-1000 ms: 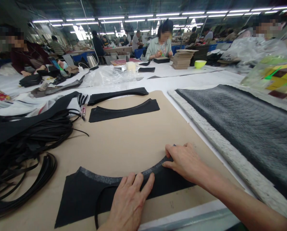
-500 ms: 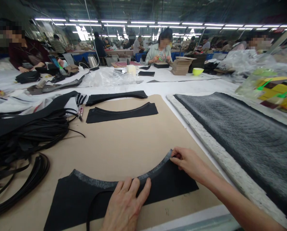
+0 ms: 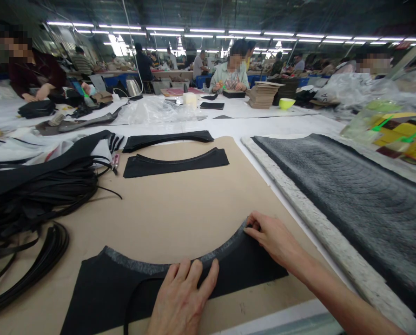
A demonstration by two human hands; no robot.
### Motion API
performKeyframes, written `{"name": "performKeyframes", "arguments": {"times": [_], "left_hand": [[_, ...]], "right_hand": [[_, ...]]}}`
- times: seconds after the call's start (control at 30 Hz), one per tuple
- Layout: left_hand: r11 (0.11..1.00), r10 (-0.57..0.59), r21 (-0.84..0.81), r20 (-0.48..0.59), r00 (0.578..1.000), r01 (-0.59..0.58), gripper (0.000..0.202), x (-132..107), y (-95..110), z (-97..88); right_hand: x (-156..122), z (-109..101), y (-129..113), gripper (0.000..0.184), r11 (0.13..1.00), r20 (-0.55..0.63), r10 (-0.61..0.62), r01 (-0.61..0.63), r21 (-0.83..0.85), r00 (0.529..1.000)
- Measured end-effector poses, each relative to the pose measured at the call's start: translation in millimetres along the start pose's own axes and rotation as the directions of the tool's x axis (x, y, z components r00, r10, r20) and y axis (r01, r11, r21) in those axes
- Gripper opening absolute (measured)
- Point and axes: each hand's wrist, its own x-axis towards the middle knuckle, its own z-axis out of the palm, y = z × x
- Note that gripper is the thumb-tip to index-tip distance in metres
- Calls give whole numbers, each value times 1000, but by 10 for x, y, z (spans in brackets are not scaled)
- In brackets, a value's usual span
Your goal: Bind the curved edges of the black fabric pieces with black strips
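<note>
A black panel (image 3: 99, 293) with a curved upper edge lies in front of me on brown paper. Along that curve runs a greyish, shiny band (image 3: 138, 265). My left hand (image 3: 185, 293) rests on the middle of the panel, fingers spread and fingertips touching the band. A narrow black strip (image 3: 133, 298) loops from the bottom of the view to the left hand; its end is hidden there. At the panel's upper right tip, my right hand (image 3: 263, 232) is closed in a pinch on the edge. Whether it also grips a strip end is hidden.
Two sets of black curved pieces (image 3: 176, 163) lie farther up the brown paper (image 3: 166, 209). Bundled black strips (image 3: 50, 251) are at left. On the right, a board (image 3: 298, 214) carries overlapping dark, grey-coated pieces. Co-workers sit across the white table (image 3: 228, 125).
My right hand's fingers have shifted very slightly left at the panel's tip. My left hand keeps its place. Across the table, a co-worker's hands have moved.
</note>
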Motion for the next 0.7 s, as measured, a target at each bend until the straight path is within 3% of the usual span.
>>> {"name": "performKeyframes", "arguments": {"times": [0.13,0.23,0.47,0.53,0.6,0.63,0.7], "left_hand": [[1000,-6,0,-1,1000,6,67,0,7,-31],[1000,-12,-25,-2,1000,12,64,16,-2,-31],[991,-29,-130,-71,997,19,51,-93,75,-102],[990,-34,-141,-117,993,17,56,-157,80,-104],[987,-60,-160,-160,985,34,59,-219,81,-77],[983,-81,-176,-182,980,49,57,-248,83,-56],[970,-125,-233,-223,967,71,49,-306,88,-12]], "right_hand": [[-16,55,75,13,999,-73,-4,7,43,997],[-39,62,52,11,998,-37,-23,25,55,999],[-16,83,195,21,989,-1,-132,132,-63,991],[24,57,190,19,984,-68,-122,111,-142,990],[-9,48,39,23,966,-250,-179,123,-226,952],[-70,67,-93,24,952,-290,-271,210,-223,918],[-253,174,-425,21,848,-219,-529,522,-96,820]]}}
